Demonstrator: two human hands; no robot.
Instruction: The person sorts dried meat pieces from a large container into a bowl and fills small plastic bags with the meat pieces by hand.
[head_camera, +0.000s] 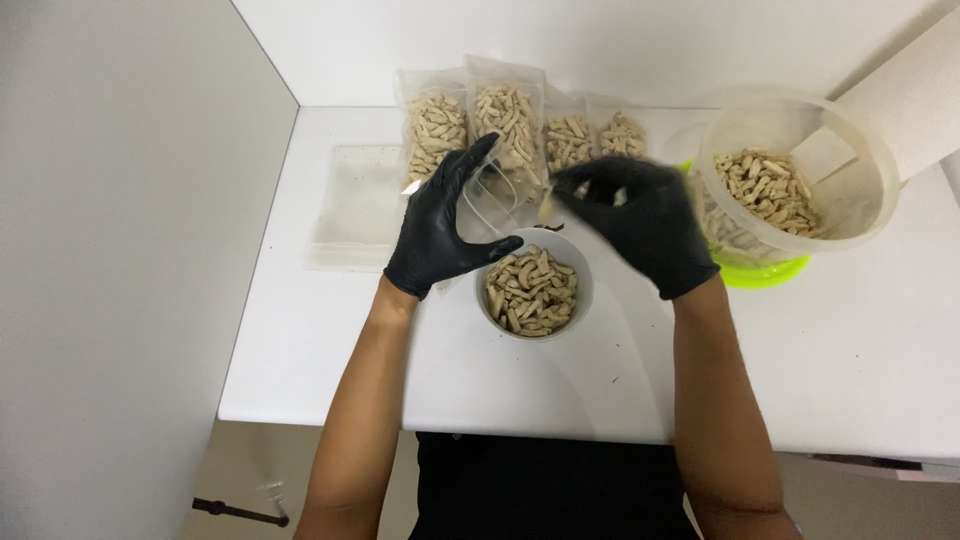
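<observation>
Both my hands wear black gloves. My left hand (443, 222) holds an empty clear plastic pouch (492, 200) open above a small white bowl (586, 285) filled with beige pellet-like pieces. My right hand (640, 220) is blurred, its fingers pinched on a few beige pieces at the pouch's mouth. Behind my hands, several filled clear pouches (512, 112) stand in a row against the back wall.
A large translucent tub (860, 215) of the same pieces, with a white scoop inside, sits on a lime-green base (765, 272) at the right. A stack of flat empty pouches (352, 205) lies at the left. White walls enclose the white table's (600, 390) left and back.
</observation>
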